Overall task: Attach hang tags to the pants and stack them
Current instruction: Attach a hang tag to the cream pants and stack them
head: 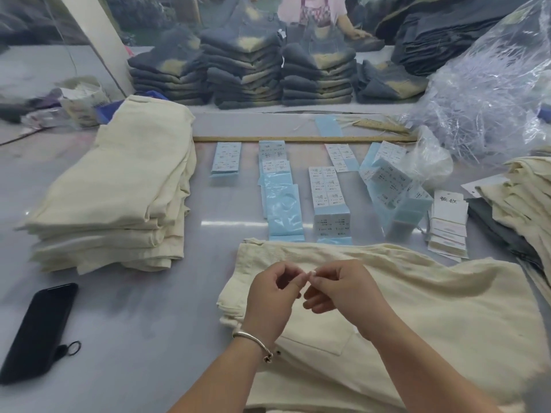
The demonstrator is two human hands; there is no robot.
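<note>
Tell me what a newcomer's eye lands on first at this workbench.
First, the left hand and right hand, fingertips meeting over the waistband of the cream pants spread at the near edge; whatever they pinch is too small to tell. Next, the stack of folded cream pants at left, and the rows of blue label sheets across the middle of the table. A black phone lies near left.

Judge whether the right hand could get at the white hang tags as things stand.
Probably yes: the hang tags lie uncovered on the table, ahead and right of the right hand, nothing between. But its fingers are pinching something small with the left hand.
</note>
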